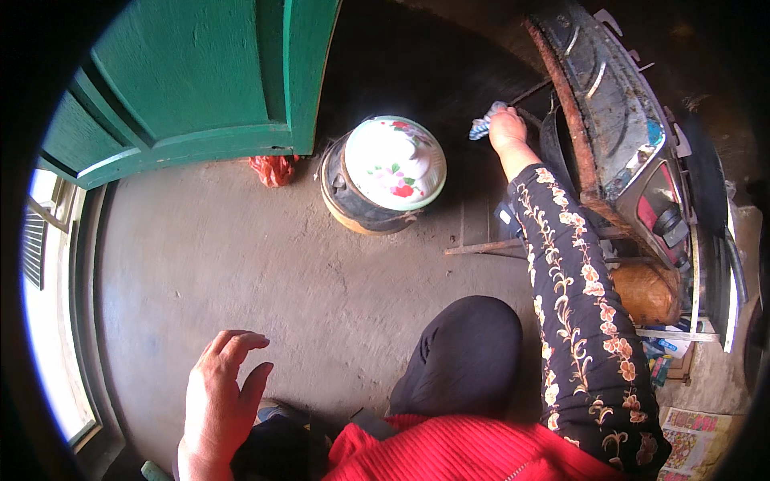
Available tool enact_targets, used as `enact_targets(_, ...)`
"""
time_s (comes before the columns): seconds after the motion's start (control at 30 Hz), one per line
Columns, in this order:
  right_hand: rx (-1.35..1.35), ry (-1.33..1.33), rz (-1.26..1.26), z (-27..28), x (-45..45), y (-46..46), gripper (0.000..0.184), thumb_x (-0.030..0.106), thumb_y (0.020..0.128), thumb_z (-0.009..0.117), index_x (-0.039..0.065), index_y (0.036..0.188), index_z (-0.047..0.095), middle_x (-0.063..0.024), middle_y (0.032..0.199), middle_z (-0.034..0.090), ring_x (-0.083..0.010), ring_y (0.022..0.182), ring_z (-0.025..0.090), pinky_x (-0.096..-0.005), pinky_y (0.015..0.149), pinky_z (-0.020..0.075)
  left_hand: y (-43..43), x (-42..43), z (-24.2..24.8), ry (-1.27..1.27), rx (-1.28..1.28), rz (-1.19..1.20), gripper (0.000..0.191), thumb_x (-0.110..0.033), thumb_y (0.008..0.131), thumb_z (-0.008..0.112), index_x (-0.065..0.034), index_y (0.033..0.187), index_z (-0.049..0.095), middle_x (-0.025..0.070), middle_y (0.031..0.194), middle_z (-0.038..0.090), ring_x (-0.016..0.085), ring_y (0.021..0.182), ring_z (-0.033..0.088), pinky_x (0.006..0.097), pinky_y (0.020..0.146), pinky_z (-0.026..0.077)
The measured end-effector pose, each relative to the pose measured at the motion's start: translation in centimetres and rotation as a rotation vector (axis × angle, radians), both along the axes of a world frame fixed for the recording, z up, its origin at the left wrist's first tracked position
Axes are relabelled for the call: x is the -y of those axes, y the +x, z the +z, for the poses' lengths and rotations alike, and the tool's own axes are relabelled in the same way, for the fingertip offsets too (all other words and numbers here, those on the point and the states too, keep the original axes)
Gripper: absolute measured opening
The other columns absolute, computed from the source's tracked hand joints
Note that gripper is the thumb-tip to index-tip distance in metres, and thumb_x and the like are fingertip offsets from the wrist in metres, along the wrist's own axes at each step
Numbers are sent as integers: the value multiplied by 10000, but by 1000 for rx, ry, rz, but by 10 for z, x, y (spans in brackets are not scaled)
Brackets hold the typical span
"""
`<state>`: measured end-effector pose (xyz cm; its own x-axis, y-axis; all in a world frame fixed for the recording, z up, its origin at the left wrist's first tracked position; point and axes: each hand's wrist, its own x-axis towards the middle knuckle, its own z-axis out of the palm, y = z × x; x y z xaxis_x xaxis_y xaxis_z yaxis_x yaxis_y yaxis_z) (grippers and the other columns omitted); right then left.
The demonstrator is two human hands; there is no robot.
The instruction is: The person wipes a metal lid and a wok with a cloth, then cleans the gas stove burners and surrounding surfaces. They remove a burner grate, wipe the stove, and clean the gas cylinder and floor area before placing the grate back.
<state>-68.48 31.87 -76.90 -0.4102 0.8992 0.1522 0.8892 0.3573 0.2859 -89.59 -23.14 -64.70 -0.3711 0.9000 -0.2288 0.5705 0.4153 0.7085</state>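
My right hand (508, 129) reaches forward at upper right, closed around a crumpled blue-and-white cloth (482, 127), beside the metal legs of a rusty-edged metal stand (613, 90). At lower left my left hand (225, 382) hovers over the floor, holding nothing, thumb and fingers apart. Between and ahead of the hands, a white enamel lid (391, 162) with painted flowers sits tilted on a dark round stove-like container (364, 207).
A green panelled wooden door (192, 72) stands at upper left, with a red plastic bag (274, 171) at its lower edge. A rusty metal bar (484, 247) juts out low beside my right sleeve. A brown wrapped bundle (646, 293) lies under the stand.
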Motion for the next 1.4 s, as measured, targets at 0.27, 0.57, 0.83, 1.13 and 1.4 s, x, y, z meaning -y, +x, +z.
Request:
enact_targets(0.27,372,11,-21,-16,17,10,196,166,847,564,101,904,740,-69,1068,665,-270,1083,568,-359,849,489,-3,-14,-3,-25,6,-67,248,16,757,666,-20,996,612,135,1009,627,323,951,614,359,823,493)
enact_targets(0.57,733,-290,19,-20,108,48,216,151,857,567,70,970,733,-119,1061,687,-256,1042,627,-380,953,383,-15,-16,-14,86,57,-166,253,37,760,664,-19,1002,615,125,1004,632,290,937,627,342,821,497)
enact_targets(0.83,620,-450,212,13,202,95,195,114,810,598,24,941,712,-142,987,680,-309,1004,624,-343,897,444,-33,-28,-41,67,72,-187,230,28,781,663,-30,1002,638,105,985,643,227,916,639,317,815,505)
enact_targets(1.13,-22,320,257,142,254,127,266,53,771,533,52,993,680,-94,1053,643,-270,1017,565,-344,869,469,-35,-29,-44,112,75,-225,229,36,779,659,-25,999,636,103,978,641,220,911,638,309,809,501)
enact_targets(1.4,-40,94,164,69,254,141,243,154,919,481,17,1040,641,-135,1081,595,-291,1040,569,-354,900,463,-31,-31,-44,115,103,-222,233,51,787,646,-13,1010,628,103,977,640,206,909,639,298,789,514)
